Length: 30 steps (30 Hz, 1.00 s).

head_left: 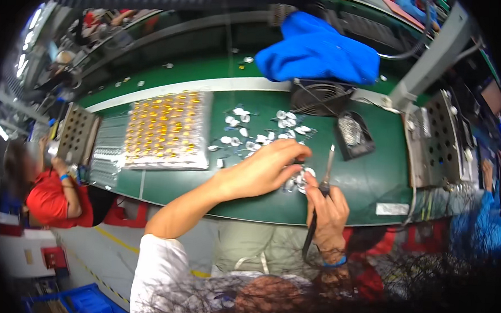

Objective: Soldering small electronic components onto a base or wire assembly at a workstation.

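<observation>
I've small, rounded white parts (302, 181) at the fingertips, over the green worktop (369, 181). Left hand (277, 164) curls beside them, grip unclear; right hand (327, 209) grips a black-handled, metal-tipped tool (329, 169), tip toward 12 o'clock. Probably positioning; next move likely calls for steady fingertips.

The person wears a white, loose short sleeve (159, 259) ending near the left elbow, and a narrow, bright blue band (335, 262) around the right wrist. Pale grey-green cloth trousers (235, 240) show below, with a whitish cord (250, 260) at the front. The left hand (269, 166) and right hand (329, 216) are ungloved.
</observation>
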Motion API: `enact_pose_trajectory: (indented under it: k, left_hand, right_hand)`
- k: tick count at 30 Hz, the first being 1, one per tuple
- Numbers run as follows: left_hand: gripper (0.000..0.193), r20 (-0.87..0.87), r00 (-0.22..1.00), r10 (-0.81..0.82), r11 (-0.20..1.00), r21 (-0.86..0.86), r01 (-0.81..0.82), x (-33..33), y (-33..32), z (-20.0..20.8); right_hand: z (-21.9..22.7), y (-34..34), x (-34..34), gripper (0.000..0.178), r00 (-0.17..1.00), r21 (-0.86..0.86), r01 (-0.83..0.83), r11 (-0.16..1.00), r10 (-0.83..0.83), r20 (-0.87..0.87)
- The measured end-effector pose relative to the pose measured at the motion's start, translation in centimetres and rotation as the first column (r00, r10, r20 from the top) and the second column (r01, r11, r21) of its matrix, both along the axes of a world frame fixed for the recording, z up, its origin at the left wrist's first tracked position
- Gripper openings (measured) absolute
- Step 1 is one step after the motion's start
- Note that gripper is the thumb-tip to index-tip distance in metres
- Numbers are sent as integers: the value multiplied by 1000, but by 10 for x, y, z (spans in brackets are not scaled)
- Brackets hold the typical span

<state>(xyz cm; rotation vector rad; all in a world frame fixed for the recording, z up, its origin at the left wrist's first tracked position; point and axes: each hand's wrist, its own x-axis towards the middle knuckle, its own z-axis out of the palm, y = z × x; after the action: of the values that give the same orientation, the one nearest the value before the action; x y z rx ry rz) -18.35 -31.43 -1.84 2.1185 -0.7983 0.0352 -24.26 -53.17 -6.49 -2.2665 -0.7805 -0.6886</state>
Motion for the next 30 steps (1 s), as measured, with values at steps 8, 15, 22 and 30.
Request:
enact_pose_trajectory:
  k: [8, 15, 22, 30]
  left_hand:
    - [19, 294, 810, 507, 810, 159, -564, -14, 132, 46]
    - [25, 537, 792, 291, 708, 436, -556, 24, 184, 30]
    - [24, 519, 806, 284, 789, 351, -504, 31, 175, 36]
    - [18, -432, 899, 69, 713, -609, -348, 3, 97, 24]
  right_hand:
    - [-7, 0, -1, 31, 1000, 78, -3, 997, 1, 31]
    - [-10, -3, 1, 30, 998, 272, -45, 961, 53, -23]
    - [-9, -6, 1, 33, 994, 337, -80, 938, 98, -37]
    - [-8, -17, -6, 37, 984, 464, -134, 876, 173, -43]
